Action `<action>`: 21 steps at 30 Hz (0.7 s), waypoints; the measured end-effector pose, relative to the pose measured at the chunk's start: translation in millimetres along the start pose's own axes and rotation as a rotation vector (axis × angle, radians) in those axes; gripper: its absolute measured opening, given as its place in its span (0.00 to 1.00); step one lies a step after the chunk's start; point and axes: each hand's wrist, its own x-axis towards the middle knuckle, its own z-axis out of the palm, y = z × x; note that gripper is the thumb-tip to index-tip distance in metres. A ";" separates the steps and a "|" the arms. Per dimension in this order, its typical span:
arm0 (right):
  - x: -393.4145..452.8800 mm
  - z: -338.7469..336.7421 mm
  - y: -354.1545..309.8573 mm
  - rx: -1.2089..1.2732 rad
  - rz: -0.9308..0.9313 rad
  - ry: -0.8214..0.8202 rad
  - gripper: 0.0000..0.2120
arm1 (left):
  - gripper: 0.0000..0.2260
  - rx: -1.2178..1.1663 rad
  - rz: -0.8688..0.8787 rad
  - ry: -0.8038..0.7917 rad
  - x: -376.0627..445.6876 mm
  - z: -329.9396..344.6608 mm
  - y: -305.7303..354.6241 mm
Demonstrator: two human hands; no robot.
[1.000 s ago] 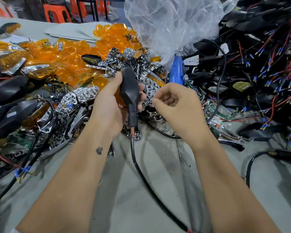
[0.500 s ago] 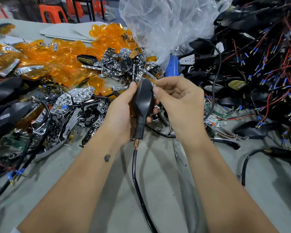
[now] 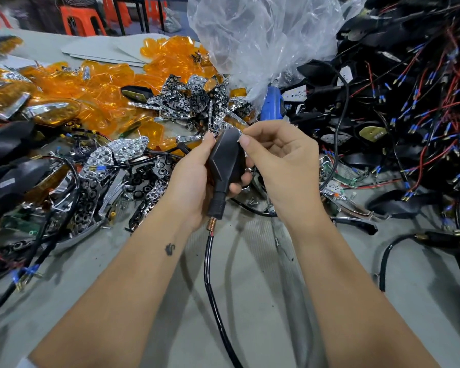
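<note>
My left hand (image 3: 194, 187) grips a black turn-signal housing (image 3: 227, 158) upright above the grey table (image 3: 266, 264). The housing's black cable (image 3: 210, 274) hangs from a copper spring at its stem and runs toward me. My right hand (image 3: 284, 166) is at the housing's top right edge, its fingers curled. Thumb and forefinger pinch a tiny metal part (image 3: 239, 140) against the rim, and it is too small to identify. The housing's open face is turned away from me.
Orange lenses (image 3: 91, 88) and chrome reflectors (image 3: 194, 99) are heaped behind and to the left of my hands. A blue tool (image 3: 272, 107) lies under a clear plastic bag (image 3: 263, 35). Black housings with red and blue wires (image 3: 409, 102) are piled on the right.
My left hand brought the housing rightward and a little lower, toward my right hand. My right hand's pinched fingers closed the gap and now sit at the housing's top edge.
</note>
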 end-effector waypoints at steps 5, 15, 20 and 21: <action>0.6 -2.3 3.5 -0.169 -0.081 -0.033 0.10 | 0.20 0.018 -0.011 0.078 -2.9 4.4 0.6; 1.5 -4.6 8.3 -0.270 -0.107 -0.055 0.08 | 0.20 0.039 -0.033 0.069 -2.3 4.5 2.6; 0.2 -4.9 7.3 -0.280 -0.100 -0.071 0.11 | 0.21 -0.033 -0.054 0.061 1.2 0.2 1.6; 0.2 -4.6 7.5 -0.270 -0.087 -0.071 0.11 | 0.21 -0.045 -0.057 0.066 2.0 -0.8 1.6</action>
